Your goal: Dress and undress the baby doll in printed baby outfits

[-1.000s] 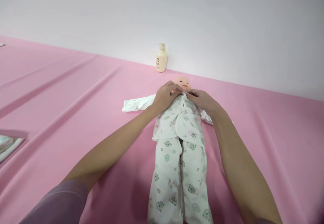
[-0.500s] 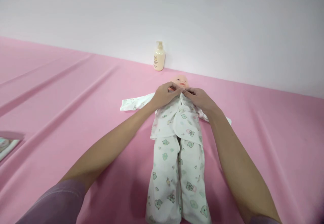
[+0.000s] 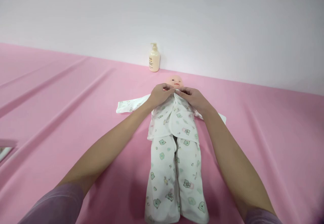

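Note:
A baby doll (image 3: pixel 174 80) lies face up on the pink sheet (image 3: pixel 63 109), dressed in a white top (image 3: pixel 174 119) and white trousers (image 3: pixel 174 180) printed with small green animals. My left hand (image 3: pixel 160 95) and my right hand (image 3: pixel 192 97) meet at the top's collar, just under the doll's chin. Both hands have their fingers curled and pinched on the collar edges. One sleeve (image 3: pixel 129 105) stretches out flat to the left; the other sleeve is mostly hidden behind my right wrist.
A cream pump bottle (image 3: pixel 154 57) stands by the white wall behind the doll's head. A folded patterned cloth (image 3: pixel 4 151) pokes in at the left edge. The pink sheet has long creases running on the left side.
The view has shifted slightly, so doll, bottle and cloth sit further left in the picture. My hands stay pinched together at the collar, with little movement.

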Tool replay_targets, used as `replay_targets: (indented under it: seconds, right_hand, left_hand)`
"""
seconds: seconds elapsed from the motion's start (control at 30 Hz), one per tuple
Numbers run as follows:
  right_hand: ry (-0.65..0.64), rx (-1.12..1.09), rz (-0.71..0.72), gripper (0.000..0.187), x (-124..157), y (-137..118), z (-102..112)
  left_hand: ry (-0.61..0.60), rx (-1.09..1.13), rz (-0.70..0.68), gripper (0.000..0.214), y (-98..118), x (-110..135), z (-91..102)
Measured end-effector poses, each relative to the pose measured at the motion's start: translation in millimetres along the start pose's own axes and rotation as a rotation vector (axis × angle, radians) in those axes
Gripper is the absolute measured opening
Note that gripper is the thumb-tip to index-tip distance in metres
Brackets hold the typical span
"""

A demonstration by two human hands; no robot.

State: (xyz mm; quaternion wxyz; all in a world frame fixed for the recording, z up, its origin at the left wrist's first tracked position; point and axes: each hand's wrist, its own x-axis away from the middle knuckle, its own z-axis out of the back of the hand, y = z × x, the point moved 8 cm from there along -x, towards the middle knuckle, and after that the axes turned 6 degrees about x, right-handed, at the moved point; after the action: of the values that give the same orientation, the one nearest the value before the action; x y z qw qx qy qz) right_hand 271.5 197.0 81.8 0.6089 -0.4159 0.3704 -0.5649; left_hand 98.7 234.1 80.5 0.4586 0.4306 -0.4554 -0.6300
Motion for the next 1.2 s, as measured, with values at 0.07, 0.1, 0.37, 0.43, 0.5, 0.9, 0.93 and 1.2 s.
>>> replay_targets:
  seconds: [0.07, 0.1, 0.37, 0.43, 0.5, 0.9, 0.93, 1.2]
  right_hand:
    - [0.006, -0.027, -0.005, 0.049, 0.3, 1.1, 1.0]
    - [0.009, -0.036, -0.012, 0.049, 0.1, 2.4, 1.7]
    - [0.061, -0.131, 0.025, 0.043, -13.1, 17.4, 3.6]
    - [0.09, -0.099, 0.045, 0.042, -14.5, 18.2, 3.2]
    - [0.115, -0.084, 0.056, 0.041, -13.8, 17.3, 2.3]
    - [0.096, -0.216, 0.01, 0.044, -14.0, 20.3, 3.6]
    - [0.082, -0.213, 0.012, 0.045, -14.3, 20.1, 3.9]
    - [0.073, -0.154, 0.061, 0.044, -14.8, 17.4, 9.3]
  left_hand:
    - [0.021, -0.028, -0.028, 0.014, 1.3, 0.6, 0.1]
    - [0.027, -0.041, -0.044, 0.014, 2.2, 1.1, 0.1]
    - [0.005, -0.1, -0.111, 0.015, 9.0, 6.3, -2.3]
    - [-0.008, -0.112, -0.133, 0.015, 9.1, 5.7, -3.5]
    - [-0.024, -0.118, -0.155, 0.015, 8.4, 4.5, -4.5]
    - [-0.072, -0.01, -0.042, 0.016, 7.5, 5.5, -3.1]
    - [-0.072, -0.008, -0.031, 0.015, 7.6, 5.5, -3.0]
    - [-0.083, 0.001, -0.007, 0.014, 6.0, 4.2, -3.2]
